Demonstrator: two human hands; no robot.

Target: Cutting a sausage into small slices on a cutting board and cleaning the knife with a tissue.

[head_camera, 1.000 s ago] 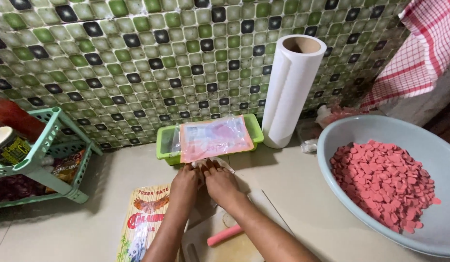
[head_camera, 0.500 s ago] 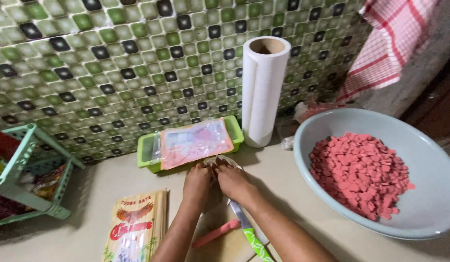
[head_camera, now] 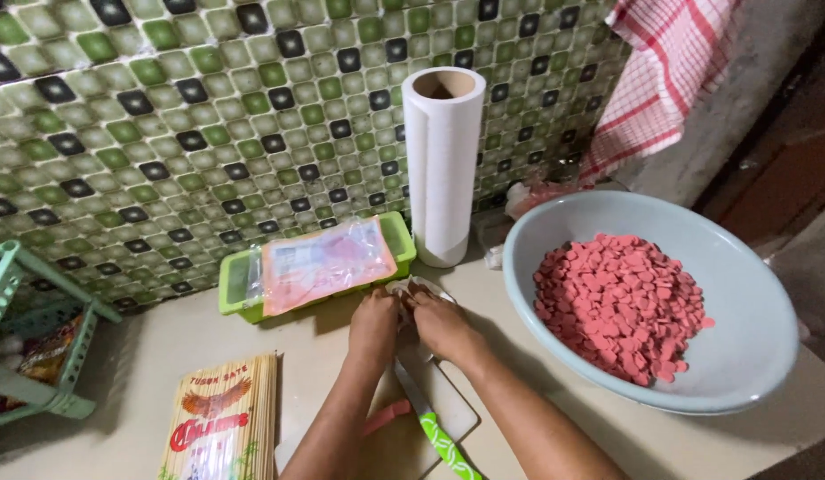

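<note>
Item in hand: a small clear wrapper [head_camera: 410, 289], I think; my view is poor here. It sits at the far edge of the board [head_camera: 448, 404], just before the tray [head_camera: 239, 293].
Left hand [head_camera: 374, 322]: fingertips pinched together on the wrapper.
Right hand [head_camera: 441, 322]: pinched on it likewise, touching the left.
Progress: I judge the bowl [head_camera: 759, 293] well stocked with pink slices [head_camera: 621, 302]; a pink piece [head_camera: 387, 416] lies uncut on the board, and the packet [head_camera: 328, 262] on the tray looks unopened.
Knife [head_camera: 434, 429]: lying on the board, unheld.
Skewers [head_camera: 219, 422]: packed, left of the board.
Roll [head_camera: 442, 164]: upright behind the tray.
</note>
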